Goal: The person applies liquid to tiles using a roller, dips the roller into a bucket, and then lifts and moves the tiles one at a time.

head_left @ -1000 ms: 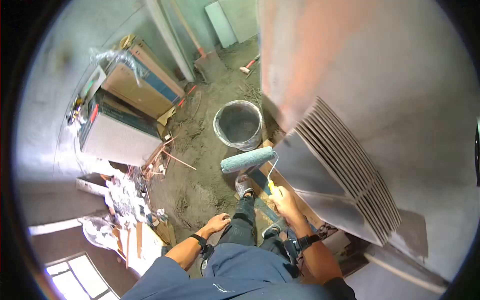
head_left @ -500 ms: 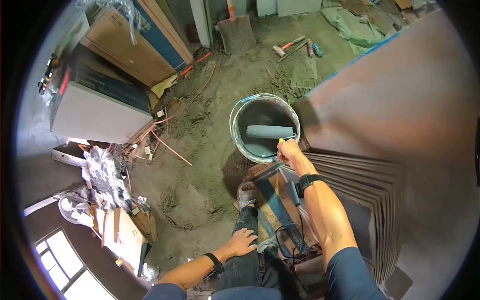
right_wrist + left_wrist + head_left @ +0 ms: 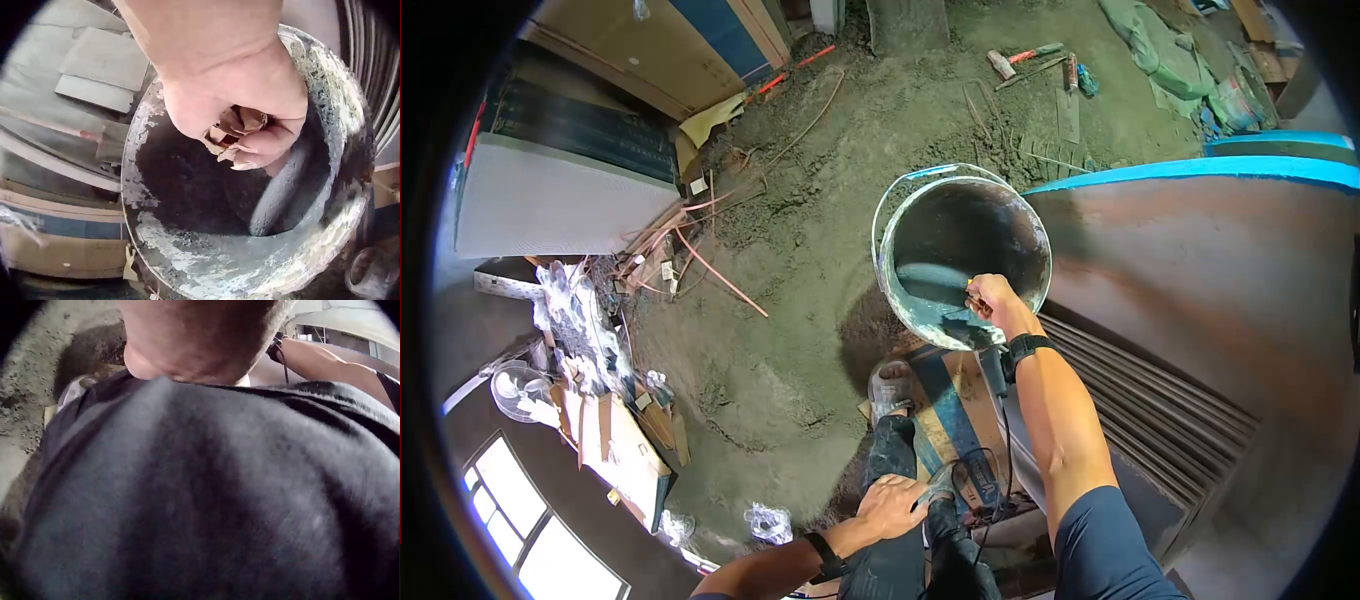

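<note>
Roller (image 3: 281, 187): could drip if we lift fast from bucket (image 3: 187, 259)
Right hand (image 3: 234, 81): fingers curled round handle (image 3: 236, 128)
Left hand (image 3: 892, 507): fingers relaxed on trousers (image 3: 890, 568)

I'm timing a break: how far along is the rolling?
Done: the fuzzy grey roller is inside the round, grey-smeared bucket. In hand: the right hand grips the roller. Left, probably: lifting it clear of the bucket and rolling; which surfaces are coated is unclear.
</note>
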`<action>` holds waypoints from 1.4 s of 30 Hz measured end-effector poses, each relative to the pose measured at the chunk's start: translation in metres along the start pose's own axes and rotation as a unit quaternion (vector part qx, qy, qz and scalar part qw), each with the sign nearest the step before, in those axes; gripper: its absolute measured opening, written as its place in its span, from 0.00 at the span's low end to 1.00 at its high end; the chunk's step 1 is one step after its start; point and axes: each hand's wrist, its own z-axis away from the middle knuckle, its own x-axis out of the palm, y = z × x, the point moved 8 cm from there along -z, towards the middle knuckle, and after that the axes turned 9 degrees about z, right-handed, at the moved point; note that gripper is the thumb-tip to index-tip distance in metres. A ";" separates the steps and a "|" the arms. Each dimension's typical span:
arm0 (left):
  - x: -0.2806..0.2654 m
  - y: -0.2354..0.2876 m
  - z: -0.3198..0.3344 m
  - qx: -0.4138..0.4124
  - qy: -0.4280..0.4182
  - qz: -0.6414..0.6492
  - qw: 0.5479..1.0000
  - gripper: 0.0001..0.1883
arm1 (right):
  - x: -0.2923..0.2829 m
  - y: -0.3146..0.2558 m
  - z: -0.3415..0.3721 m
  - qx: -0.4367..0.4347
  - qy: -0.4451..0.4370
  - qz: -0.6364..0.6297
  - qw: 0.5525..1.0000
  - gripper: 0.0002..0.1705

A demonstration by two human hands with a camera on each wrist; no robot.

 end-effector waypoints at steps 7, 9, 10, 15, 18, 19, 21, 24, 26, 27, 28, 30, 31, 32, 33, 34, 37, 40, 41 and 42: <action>-0.010 -0.006 -0.008 -0.025 -0.025 0.001 0.999 0.17 | -0.007 -0.014 -0.021 -0.025 -0.003 -0.026 0.999 0.12; -0.009 -0.010 -0.009 -0.029 -0.026 -0.002 0.999 0.18 | -0.006 -0.019 -0.020 -0.054 0.006 -0.046 0.997 0.12; -0.010 -0.012 -0.008 -0.031 -0.023 -0.005 0.999 0.18 | -0.006 -0.021 -0.018 -0.061 0.013 -0.052 0.997 0.12; -0.011 -0.019 0.001 -0.037 -0.010 -0.005 0.999 0.17 | -0.007 -0.019 -0.002 -0.094 -0.017 -0.034 0.995 0.11; -0.006 -0.020 0.003 -0.038 -0.013 0.001 0.999 0.17 | -0.010 -0.011 0.016 -0.101 -0.008 -0.022 0.995 0.12; -0.003 -0.020 0.002 -0.040 -0.024 -0.007 0.999 0.17 | -0.010 -0.008 0.025 -0.080 -0.014 -0.002 0.997 0.12; 0.001 -0.021 0.002 -0.044 -0.022 -0.006 0.999 0.17 | -0.010 -0.001 0.029 -0.047 -0.042 0.033 0.998 0.11; -0.001 -0.018 -0.001 -0.051 -0.020 0.003 0.999 0.17 | -0.011 0.011 0.010 0.015 -0.027 0.033 0.999 0.15; -0.003 -0.016 -0.004 -0.044 -0.014 0.009 0.999 0.16 | -0.012 0.012 -0.010 0.048 -0.038 0.022 0.998 0.14; -0.002 -0.018 -0.005 -0.040 -0.008 0.011 0.999 0.16 | -0.013 0.005 -0.019 0.026 -0.034 0.016 0.999 0.13; -0.004 -0.017 -0.007 -0.044 -0.009 0.010 0.999 0.16 | -0.013 -0.001 -0.025 0.005 -0.029 0.010 1.000 0.11; -0.013 -0.013 -0.009 -0.041 -0.004 0.018 0.999 0.16 | -0.014 -0.011 -0.031 -0.006 -0.031 -0.032 0.999 0.08; -0.018 -0.011 -0.009 -0.037 -0.002 0.017 0.999 0.16 | -0.015 -0.013 -0.029 -0.021 -0.013 -0.035 0.999 0.08; -0.019 -0.010 -0.010 -0.031 0.006 0.021 0.999 0.16 | -0.019 -0.017 -0.025 -0.038 0.007 -0.038 0.999 0.08; -0.021 -0.008 -0.012 -0.033 0.003 0.020 0.999 0.16 | -0.019 -0.021 -0.018 -0.060 0.002 -0.043 0.997 0.08; -0.024 -0.004 -0.012 -0.035 0.001 0.019 0.999 0.16 | -0.019 -0.021 -0.012 -0.061 0.002 -0.045 0.997 0.08; -0.018 -0.005 -0.009 -0.024 -0.003 0.012 1.000 0.17 | -0.018 -0.018 0.012 -0.097 -0.012 -0.058 0.993 0.09; -0.015 -0.004 -0.008 -0.036 -0.024 0.000 0.999 0.17 | -0.018 -0.011 0.038 -0.068 -0.015 -0.027 0.997 0.10; -0.014 -0.005 -0.008 -0.043 -0.029 0.001 0.999 0.17 | -0.020 -0.008 0.039 -0.057 -0.002 -0.008 0.998 0.12; -0.012 -0.006 -0.007 -0.040 -0.030 0.002 0.999 0.17 | -0.024 -0.007 0.034 -0.058 0.002 -0.007 0.998 0.12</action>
